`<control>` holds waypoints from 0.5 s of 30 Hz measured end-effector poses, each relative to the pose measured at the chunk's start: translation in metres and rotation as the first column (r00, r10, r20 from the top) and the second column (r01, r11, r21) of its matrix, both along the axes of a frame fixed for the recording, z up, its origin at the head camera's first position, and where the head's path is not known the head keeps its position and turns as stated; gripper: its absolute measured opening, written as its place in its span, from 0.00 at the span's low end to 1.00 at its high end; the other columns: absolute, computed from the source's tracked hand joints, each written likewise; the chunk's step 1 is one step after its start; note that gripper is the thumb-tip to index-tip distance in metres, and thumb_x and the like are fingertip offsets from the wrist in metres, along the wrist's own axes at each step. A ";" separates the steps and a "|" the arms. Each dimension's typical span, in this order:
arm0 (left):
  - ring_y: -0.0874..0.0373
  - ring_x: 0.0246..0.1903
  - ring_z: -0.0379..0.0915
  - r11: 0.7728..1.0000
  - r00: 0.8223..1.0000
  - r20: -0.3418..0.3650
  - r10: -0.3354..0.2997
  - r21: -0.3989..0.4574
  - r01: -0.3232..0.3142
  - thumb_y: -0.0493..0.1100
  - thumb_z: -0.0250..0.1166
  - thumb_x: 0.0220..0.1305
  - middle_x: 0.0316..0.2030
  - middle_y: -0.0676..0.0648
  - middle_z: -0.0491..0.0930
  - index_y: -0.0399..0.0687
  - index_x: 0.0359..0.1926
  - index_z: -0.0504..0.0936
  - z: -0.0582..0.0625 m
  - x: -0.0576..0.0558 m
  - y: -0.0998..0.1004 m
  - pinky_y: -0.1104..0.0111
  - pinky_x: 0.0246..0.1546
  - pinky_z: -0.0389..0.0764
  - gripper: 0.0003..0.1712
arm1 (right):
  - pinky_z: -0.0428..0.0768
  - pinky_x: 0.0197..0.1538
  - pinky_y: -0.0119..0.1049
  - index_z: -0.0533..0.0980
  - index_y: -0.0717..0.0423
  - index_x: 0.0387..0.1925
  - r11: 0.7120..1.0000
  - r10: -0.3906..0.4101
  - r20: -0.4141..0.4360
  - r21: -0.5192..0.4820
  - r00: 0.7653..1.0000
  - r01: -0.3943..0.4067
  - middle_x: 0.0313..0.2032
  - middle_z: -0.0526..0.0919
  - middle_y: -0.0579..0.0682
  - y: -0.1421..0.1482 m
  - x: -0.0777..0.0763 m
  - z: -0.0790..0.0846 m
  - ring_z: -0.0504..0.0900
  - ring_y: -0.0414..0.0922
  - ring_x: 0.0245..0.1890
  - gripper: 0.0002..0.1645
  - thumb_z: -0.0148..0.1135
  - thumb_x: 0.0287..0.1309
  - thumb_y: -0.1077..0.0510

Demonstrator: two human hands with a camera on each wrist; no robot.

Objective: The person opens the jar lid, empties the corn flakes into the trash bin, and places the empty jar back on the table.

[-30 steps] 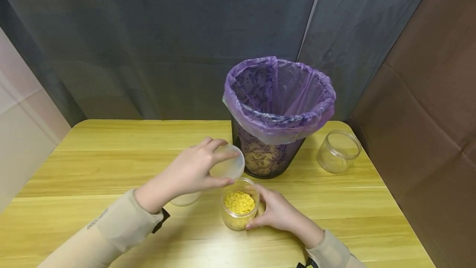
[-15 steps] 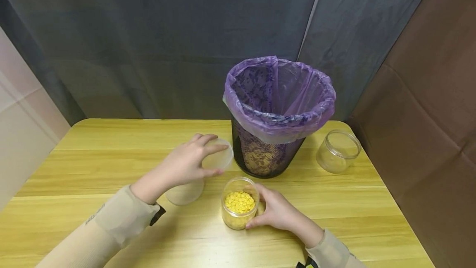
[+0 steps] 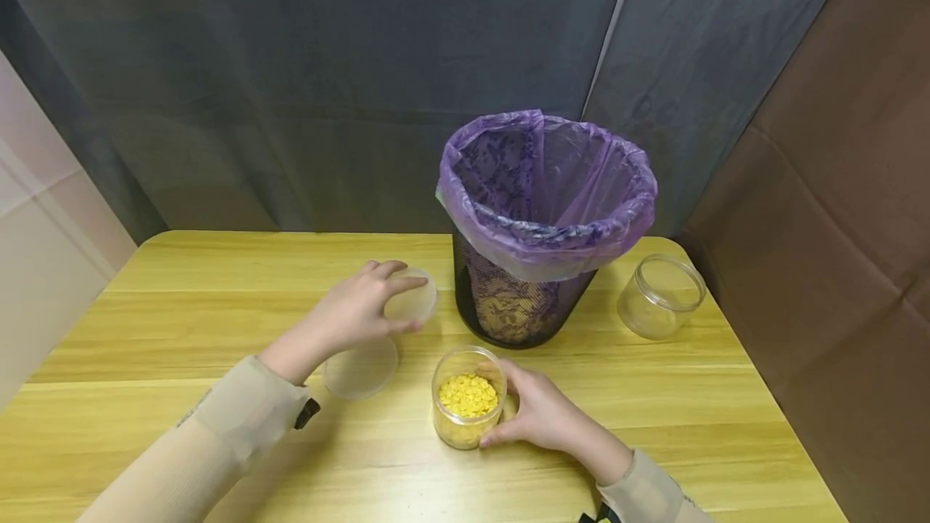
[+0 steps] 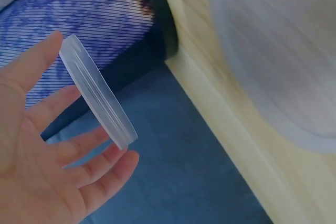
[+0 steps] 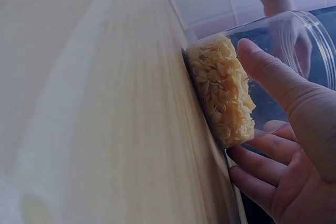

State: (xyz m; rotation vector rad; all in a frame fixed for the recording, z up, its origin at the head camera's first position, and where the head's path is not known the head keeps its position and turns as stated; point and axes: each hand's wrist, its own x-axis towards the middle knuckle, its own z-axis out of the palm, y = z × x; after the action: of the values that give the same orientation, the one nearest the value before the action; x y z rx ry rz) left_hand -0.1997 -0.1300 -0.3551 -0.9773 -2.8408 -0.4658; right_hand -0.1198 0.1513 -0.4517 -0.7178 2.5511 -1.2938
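By its edge, my left hand (image 3: 352, 309) holds a round translucent lid (image 3: 414, 301) in the air. The left wrist view catches this lid (image 4: 97, 93) edge-on, between the thumb and the fingers. A similar round lid (image 3: 361, 370) lies flat on the table below that hand. Standing upright on the table, a clear lidless jar (image 3: 465, 436) has thin yellow flakes (image 3: 468, 395) in its lower part. My right hand (image 3: 541, 414) grips the jar from its right side. In the right wrist view the thumb lies along the jar's wall, and the flakes (image 5: 220, 93) show through it.
A black mesh bin (image 3: 519, 309) with a purple plastic liner (image 3: 545, 244) stands behind the jar. Another clear jar (image 3: 659, 317), without a lid, sits near the table's right edge. Grey curtains (image 3: 312, 87) hang behind the wooden table (image 3: 218, 329).
My left hand has moved left with the lid, away from above the flake jar. The lid on the table has come more into view. My right hand stays on the jar.
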 end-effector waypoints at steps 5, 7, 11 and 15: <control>0.34 0.58 0.63 0.999 0.999 0.023 0.034 -0.006 -0.034 0.58 0.71 0.53 0.61 0.33 0.68 0.49 0.62 0.75 -0.006 -0.007 -0.004 0.39 0.47 0.71 0.37 | 0.66 0.62 0.47 0.66 0.49 0.65 1.000 -0.004 0.002 -0.004 1.000 0.004 0.58 0.76 0.46 0.000 0.000 -0.001 0.72 0.44 0.58 0.60 0.83 0.25 0.44; 0.33 0.58 0.63 0.999 0.999 0.028 0.046 -0.005 -0.046 0.57 0.72 0.53 0.61 0.32 0.68 0.49 0.62 0.75 -0.009 -0.010 -0.006 0.39 0.48 0.71 0.37 | 0.66 0.62 0.47 0.66 0.49 0.65 1.000 -0.002 0.005 -0.008 1.000 0.002 0.58 0.76 0.45 0.000 0.000 -0.001 0.72 0.44 0.58 0.59 0.83 0.25 0.44; 0.33 0.58 0.63 0.998 0.997 0.042 0.062 -0.006 -0.062 0.56 0.72 0.53 0.61 0.32 0.67 0.49 0.62 0.75 -0.014 -0.014 -0.008 0.38 0.48 0.71 0.37 | 0.66 0.62 0.47 0.66 0.49 0.65 1.000 -0.001 0.006 -0.010 1.000 0.001 0.58 0.76 0.45 0.000 0.000 -0.001 0.72 0.43 0.58 0.59 0.83 0.25 0.44; 0.31 0.58 0.63 0.997 0.995 0.062 0.075 -0.010 -0.074 0.55 0.72 0.53 0.62 0.31 0.67 0.48 0.62 0.75 -0.018 -0.016 -0.010 0.38 0.48 0.69 0.37 | 0.66 0.62 0.46 0.66 0.49 0.65 1.000 0.003 0.004 -0.008 1.000 -0.003 0.58 0.76 0.45 0.000 0.000 -0.001 0.72 0.43 0.58 0.59 0.83 0.26 0.44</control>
State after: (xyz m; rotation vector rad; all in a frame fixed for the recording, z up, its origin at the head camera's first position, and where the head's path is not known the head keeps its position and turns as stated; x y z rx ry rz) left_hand -0.2159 -0.1403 -0.3729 -0.8696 -2.9243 -0.4857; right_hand -0.1200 0.1516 -0.4525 -0.7190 2.5422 -1.3042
